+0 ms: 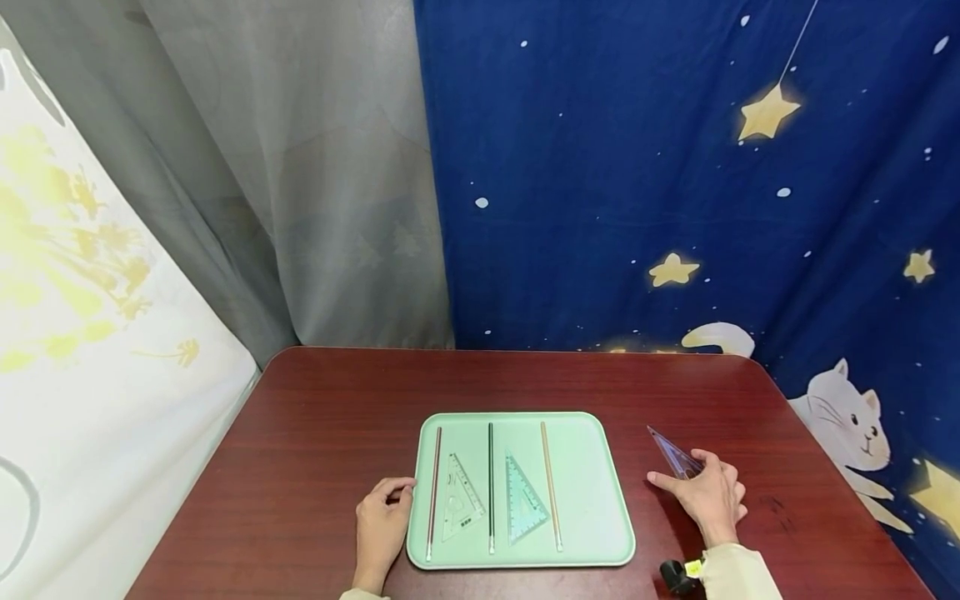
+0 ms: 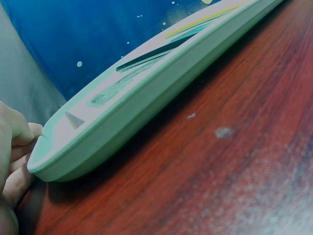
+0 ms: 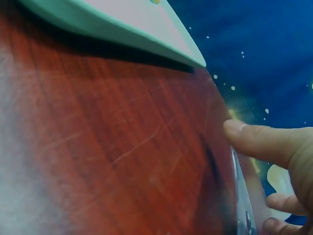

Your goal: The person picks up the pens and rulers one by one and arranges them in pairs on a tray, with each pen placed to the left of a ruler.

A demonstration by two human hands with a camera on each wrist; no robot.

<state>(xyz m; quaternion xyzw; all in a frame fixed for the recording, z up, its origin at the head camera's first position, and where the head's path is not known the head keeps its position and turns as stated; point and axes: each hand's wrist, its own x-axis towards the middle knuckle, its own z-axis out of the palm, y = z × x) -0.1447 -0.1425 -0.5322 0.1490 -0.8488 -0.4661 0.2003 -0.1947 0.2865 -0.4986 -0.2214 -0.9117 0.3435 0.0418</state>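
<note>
On the table, the mint-green tray (image 1: 596,500) holds a dark red pencil (image 1: 434,492), a clear set square (image 1: 462,498), a black pencil (image 1: 491,487), a teal set square (image 1: 523,504) and a light wooden pencil (image 1: 551,487). My left hand (image 1: 381,525) pinches the tray's left rim, its thumb and finger at the edge in the left wrist view. Right of the tray, my right hand (image 1: 708,496) holds a purple, see-through set square (image 1: 672,452) between thumb and fingers. Part of that set square is hidden by the hand; the right wrist view shows it nearly edge-on.
The dark red wooden table (image 1: 337,417) reaches back to a grey curtain (image 1: 360,208) and a blue starry curtain (image 1: 600,167). A white patterned cloth (image 1: 90,333) hangs at the left. A black device (image 1: 677,577) sits by my right wrist.
</note>
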